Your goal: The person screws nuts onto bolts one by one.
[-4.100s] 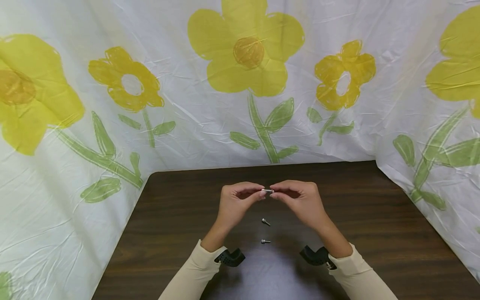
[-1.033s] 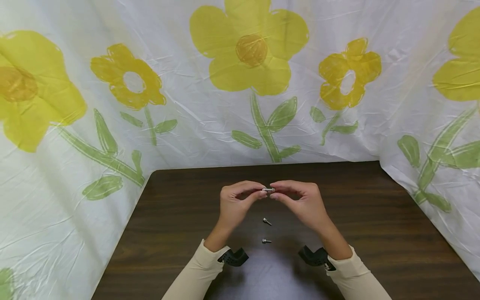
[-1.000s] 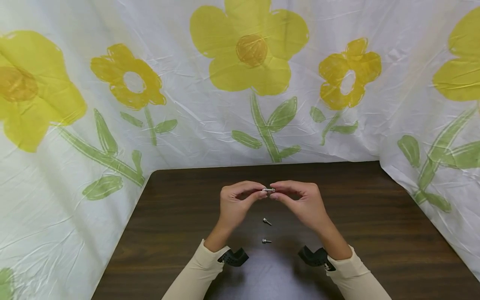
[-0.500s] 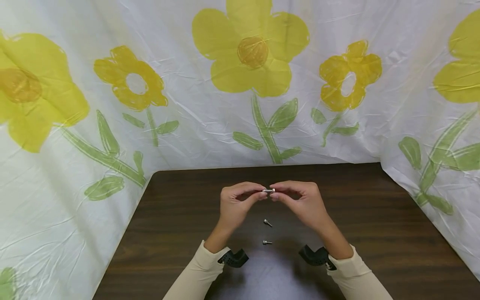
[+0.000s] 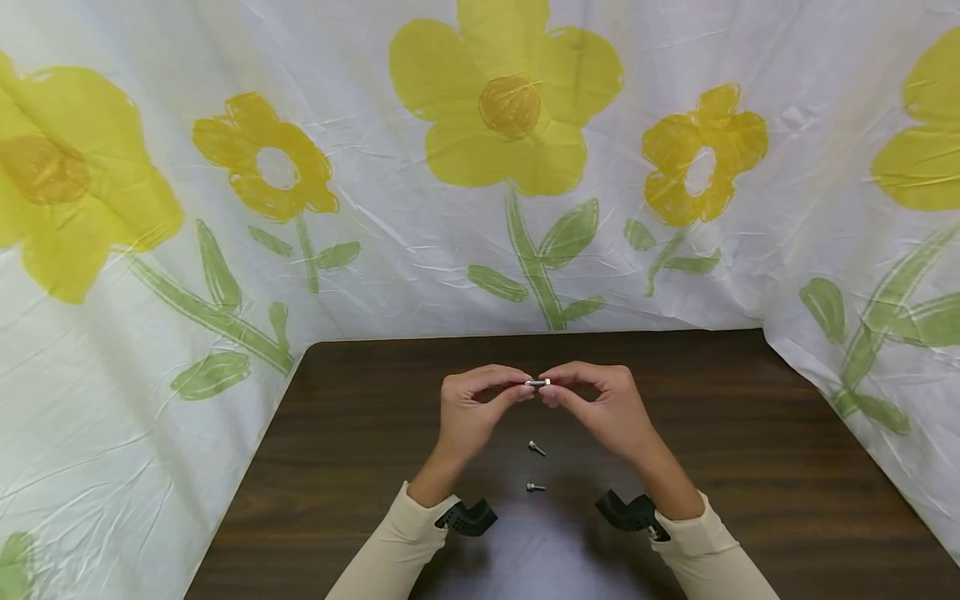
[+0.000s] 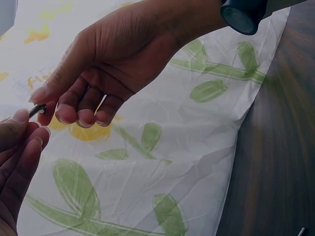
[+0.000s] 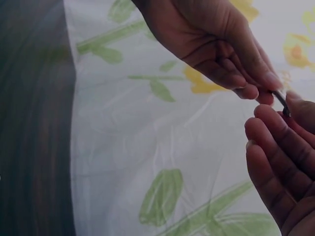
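Observation:
A small silver bolt [image 5: 537, 382] is held level above the table between both hands in the head view. My left hand [image 5: 474, 408] pinches its left end with thumb and forefinger. At the wider right end, my right hand [image 5: 611, 406] pinches it between thumb and fingertips. Part of the bolt [image 6: 37, 111] shows between the fingers in the left wrist view, dark against the light; the fingertips cover the rest. Nearer to me, two more silver bolts lie on the table: one slanted bolt [image 5: 536, 448] and one sideways bolt [image 5: 535, 487].
The dark wood-grain table [image 5: 360, 467] extends below both hands. A white curtain [image 5: 405, 275] printed with yellow flowers hangs behind it and along both sides. Each wrist carries a black camera mount, one on the left wrist [image 5: 468, 517] and one on the right wrist [image 5: 628, 511].
Both hands stay almost in place. The right fingertips have shifted slightly about the bolt's right end, which shows more plainly than at first. The head view has drifted a little.

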Available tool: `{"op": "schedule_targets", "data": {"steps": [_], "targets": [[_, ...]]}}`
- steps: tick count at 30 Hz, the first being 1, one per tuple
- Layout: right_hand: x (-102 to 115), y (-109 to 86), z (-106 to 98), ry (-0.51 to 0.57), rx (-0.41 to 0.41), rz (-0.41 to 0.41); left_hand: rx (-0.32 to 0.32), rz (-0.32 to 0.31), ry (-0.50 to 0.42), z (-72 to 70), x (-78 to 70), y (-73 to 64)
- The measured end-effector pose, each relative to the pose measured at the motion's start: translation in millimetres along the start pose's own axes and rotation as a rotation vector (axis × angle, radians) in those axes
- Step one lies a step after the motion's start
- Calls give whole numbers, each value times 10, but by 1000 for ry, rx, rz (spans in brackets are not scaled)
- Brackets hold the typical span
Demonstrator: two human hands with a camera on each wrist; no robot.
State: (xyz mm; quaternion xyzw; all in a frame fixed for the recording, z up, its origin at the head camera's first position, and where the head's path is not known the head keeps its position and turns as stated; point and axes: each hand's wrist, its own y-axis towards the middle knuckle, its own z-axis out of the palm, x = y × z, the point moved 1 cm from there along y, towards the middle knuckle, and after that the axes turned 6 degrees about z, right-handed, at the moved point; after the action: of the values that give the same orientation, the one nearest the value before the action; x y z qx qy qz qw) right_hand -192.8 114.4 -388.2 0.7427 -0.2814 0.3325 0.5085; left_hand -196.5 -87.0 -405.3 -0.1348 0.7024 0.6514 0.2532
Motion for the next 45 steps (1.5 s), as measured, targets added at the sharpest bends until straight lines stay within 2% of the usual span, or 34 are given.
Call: {"op": "schedule_targets", "data": {"steps": [9,16,27,31,36,45], "targets": [[-18,5,29,-50,-12,-7,13,32,21,-6,1,-2],[-25,-5,72,-90,-14,34,21,64,41,-3,-9,8],[-40,-25,127,-139,-72,54,30,51,35,29,-34,6],[-30,-19,103,-101,-91,67,14,47,53,9,-22,3],[17,-7,33,-10,-85,11,0,43,47,-14,-6,-1],[21,-3,5,4,-69,-97,-4,30,48,-18,-4,2]]}}
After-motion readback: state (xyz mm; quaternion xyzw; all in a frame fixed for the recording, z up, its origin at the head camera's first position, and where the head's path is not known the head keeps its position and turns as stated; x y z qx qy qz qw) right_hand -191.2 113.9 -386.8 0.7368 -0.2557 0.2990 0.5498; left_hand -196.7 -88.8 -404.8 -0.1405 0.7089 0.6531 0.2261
